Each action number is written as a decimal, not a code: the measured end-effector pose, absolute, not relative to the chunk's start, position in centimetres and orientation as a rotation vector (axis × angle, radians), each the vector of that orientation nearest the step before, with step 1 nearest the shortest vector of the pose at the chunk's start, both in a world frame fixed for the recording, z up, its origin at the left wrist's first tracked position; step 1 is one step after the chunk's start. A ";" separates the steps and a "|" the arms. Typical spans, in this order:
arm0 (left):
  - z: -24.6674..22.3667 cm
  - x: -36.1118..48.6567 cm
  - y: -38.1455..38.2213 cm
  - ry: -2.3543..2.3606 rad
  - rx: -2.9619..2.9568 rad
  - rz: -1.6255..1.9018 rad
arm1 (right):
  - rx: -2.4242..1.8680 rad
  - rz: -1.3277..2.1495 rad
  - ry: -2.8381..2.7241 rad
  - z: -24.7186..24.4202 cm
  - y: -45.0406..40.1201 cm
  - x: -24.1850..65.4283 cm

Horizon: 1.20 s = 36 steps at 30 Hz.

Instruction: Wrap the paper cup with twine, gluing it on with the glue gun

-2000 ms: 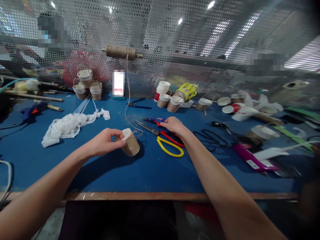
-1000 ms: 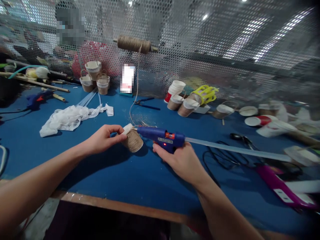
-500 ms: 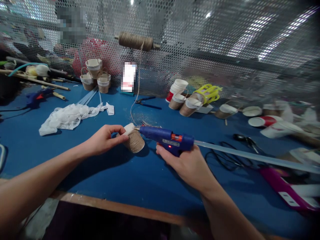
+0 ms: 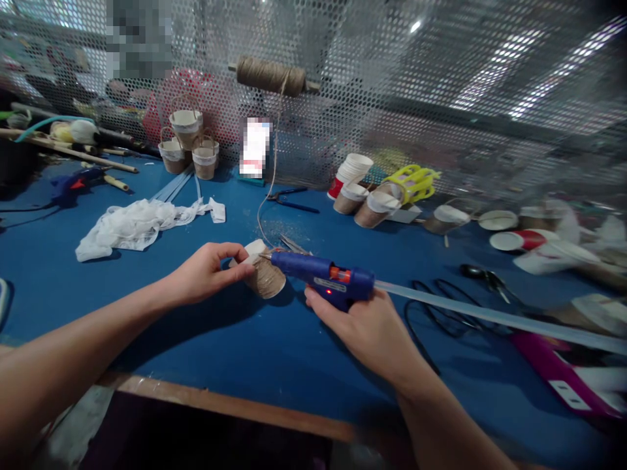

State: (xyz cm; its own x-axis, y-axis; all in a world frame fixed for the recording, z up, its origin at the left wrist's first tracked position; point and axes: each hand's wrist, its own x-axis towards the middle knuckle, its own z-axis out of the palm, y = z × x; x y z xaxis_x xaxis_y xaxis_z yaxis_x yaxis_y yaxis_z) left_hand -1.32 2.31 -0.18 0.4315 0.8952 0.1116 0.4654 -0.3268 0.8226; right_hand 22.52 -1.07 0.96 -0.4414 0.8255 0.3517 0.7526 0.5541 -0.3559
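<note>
Glue gun (image 4: 321, 271) at twine-wrapped cup (image 4: 266, 278)

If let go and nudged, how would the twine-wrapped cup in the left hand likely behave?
The twine-wrapped cup may roll in a curve: it is tilted, with round, tapered sides. It is probably light, since the left hand just pinches it near the white rim. Its ridged twine should make it less slippery.

Cup (image 4: 269, 281): in left hand (image 4: 218, 271), left of glue gun (image 4: 308, 269)
Glue gun: in the right hand (image 4: 375, 329)
Cloth (image 4: 130, 225): on the table (image 4: 220, 352), left of the cup
Phone (image 4: 255, 149): behind the cup, below the twine spool (image 4: 269, 75)
Power strip (image 4: 541, 365): right of the right hand
</note>
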 end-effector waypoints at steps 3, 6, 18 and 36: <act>-0.3 -1.4 2.3 1.145 1.992 0.755 | -1.262 0.107 -2.339 0.7 -1.2 22.5; -0.4 -1.4 2.3 1.141 2.021 0.787 | -1.212 -0.007 -2.416 0.6 -1.3 22.5; -0.7 -1.5 2.3 0.983 2.022 0.894 | -1.007 -0.564 -2.641 1.2 -1.5 22.9; -0.5 -1.5 2.3 0.974 2.055 0.862 | -1.294 0.080 -2.363 0.9 -1.8 22.4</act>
